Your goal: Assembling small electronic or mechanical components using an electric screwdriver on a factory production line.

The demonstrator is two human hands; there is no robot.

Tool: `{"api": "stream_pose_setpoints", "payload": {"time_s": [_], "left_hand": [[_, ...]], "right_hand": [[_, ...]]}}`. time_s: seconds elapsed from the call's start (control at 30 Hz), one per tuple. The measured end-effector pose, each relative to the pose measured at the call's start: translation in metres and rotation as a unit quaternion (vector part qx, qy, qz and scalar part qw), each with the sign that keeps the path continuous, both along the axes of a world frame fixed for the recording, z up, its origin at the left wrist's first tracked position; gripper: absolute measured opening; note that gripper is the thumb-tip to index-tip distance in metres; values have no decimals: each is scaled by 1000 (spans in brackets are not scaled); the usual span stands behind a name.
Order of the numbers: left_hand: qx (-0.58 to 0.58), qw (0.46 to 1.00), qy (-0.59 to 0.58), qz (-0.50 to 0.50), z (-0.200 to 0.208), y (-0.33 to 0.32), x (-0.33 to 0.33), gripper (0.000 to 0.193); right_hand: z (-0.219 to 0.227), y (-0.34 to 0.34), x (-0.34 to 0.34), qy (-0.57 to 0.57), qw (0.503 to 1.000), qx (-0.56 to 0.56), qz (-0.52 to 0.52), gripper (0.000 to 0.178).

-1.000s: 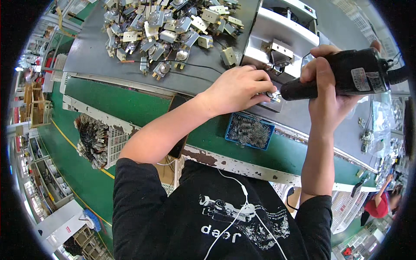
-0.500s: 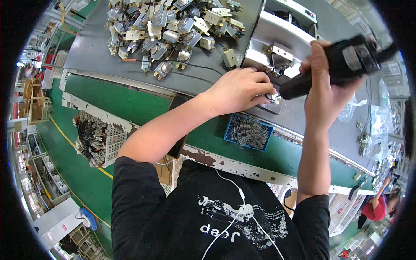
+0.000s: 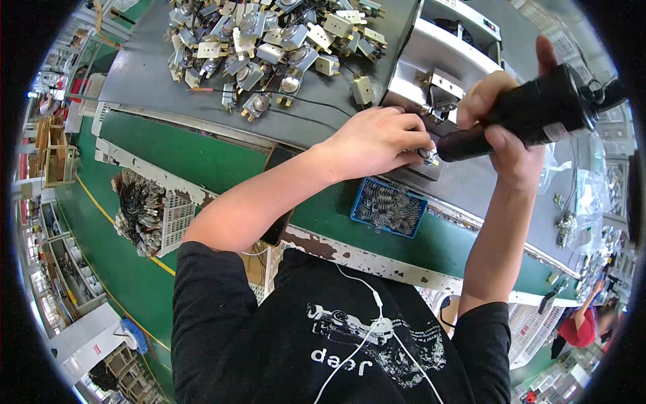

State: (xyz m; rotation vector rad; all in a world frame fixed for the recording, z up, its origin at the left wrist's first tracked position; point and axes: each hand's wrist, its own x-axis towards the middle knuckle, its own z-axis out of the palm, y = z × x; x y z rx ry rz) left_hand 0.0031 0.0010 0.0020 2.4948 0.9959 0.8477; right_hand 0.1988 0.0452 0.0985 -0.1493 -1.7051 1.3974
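Note:
My right hand [image 3: 521, 161] is wrapped around a thick black electric screwdriver [image 3: 542, 111], with one finger lifted off its body. The tool lies tilted, its narrow nose pointing left toward my left hand [image 3: 380, 143]. Bent fingers of that hand pinch a small metal part [image 3: 428, 157] at the near end of a shiny metal fixture [image 3: 407, 64]. The nose of the tool is right beside this part; whether the bit touches it I cannot tell. My fingers cover most of the part. Inside the fixture sits a white-and-metal switch-like piece [image 3: 444, 86].
A heap of metal and cream thermostat-like parts [image 3: 269, 54] covers the bench's far left. One similar part [image 3: 362, 91] stands beside the fixture. Near the front edge is a blue tray [image 3: 354, 213] of springs. A dark flat object [image 3: 276, 232] lies by my left forearm. Clear plastic bags [image 3: 589, 188] lie right.
My right hand has shifted its grip on the screwdriver and swung slightly right and nearer, with one finger now raised. The left hand stays almost in place at the small part.

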Motion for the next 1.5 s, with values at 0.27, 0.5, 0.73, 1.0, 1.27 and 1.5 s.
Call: {"api": "stream_pose_setpoints", "payload": {"time_s": [0.27,0.5,0.73,1.0,1.27,1.5], "left_hand": [[3,999,-17,-28,-2,4,-3,23],[16,999,-25,-26,0,2,0,20],[77,997,27,-11,1,-1,3,23],[132,989,-11,68,21,-10,20,15],[249,958,-30,136,101,55,0,13],[156,983,-52,79,81,44,6,20]], "right_hand": [[1,-34,-12,-34,970,2,-240,61],[1,-32,-10,22,977,7,-211,31],[6,-23,6,-49,983,68,-161,28],[27,-34,20,73,980,22,-185,55],[37,-47,12,140,945,19,-294,79],[43,-42,27,65,933,121,-333,65]]}}
